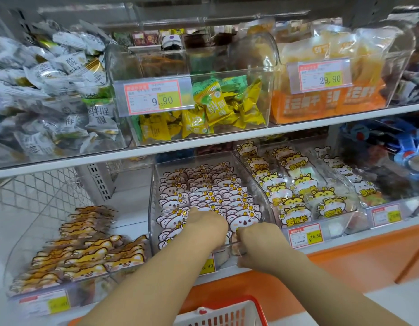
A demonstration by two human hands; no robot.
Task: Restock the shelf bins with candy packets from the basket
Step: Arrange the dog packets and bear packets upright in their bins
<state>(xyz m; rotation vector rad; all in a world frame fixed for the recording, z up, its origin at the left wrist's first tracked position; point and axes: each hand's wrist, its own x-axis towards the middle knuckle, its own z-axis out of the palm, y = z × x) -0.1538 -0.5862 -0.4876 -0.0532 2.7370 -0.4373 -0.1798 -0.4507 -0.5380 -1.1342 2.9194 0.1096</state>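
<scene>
Standing in rows running back from the grip, pink koala packets (203,191) fill the clear bin (154,208). Left hand (207,228) reaches deeper among them; right hand (258,241) curls at the front rim; neither grasp shows. Basket (223,314) sits below both wrists.

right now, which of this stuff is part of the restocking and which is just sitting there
In the job: pink packets, clear bin holding them, left hand, right hand, basket.
Just there: yellow candies, orange bags, grey packets, 9.90 price tag.
</scene>
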